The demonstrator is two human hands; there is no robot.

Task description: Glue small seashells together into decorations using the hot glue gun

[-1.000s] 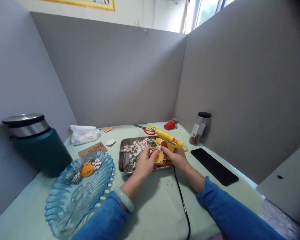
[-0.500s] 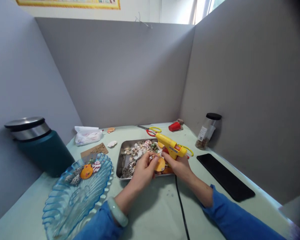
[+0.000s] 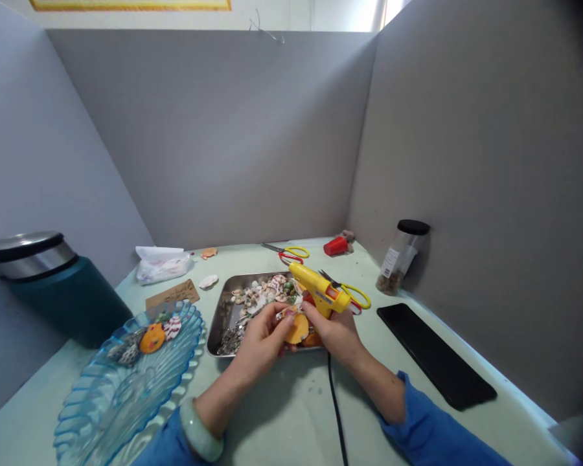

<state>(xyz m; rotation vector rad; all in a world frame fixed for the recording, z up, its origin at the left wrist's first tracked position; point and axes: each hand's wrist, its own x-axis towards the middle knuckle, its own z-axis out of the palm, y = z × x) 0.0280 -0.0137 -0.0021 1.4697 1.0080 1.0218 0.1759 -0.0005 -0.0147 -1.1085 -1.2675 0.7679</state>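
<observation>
Pinched in the fingers of my left hand (image 3: 262, 336) is an orange scallop shell (image 3: 298, 329), held over the near edge of a metal tray (image 3: 217, 327). My right hand (image 3: 334, 330) is wrapped round the handle of a yellow glue gun (image 3: 318, 285), its nozzle pointing away and to the left. The right thumb reaches close to the shell; whether it touches I cannot tell. Small pale shells (image 3: 260, 294) and silvery bits fill much of the tray. A black cord (image 3: 336, 408) runs from below the right hand toward me.
A blue fluted dish (image 3: 126, 401) with decorated shells lies left, beside a teal flask (image 3: 63, 298). Scissors (image 3: 291, 252) lie behind the tray, more scissors (image 3: 357, 294) to its right. A black phone-like slab (image 3: 434, 353), a lidded jar (image 3: 401, 259) and a red cup (image 3: 336, 246) stand right.
The view has shifted slightly, so most things sit further left. Both hands keep hold of the shell and the glue gun; the shell's hold looks slightly turned.
</observation>
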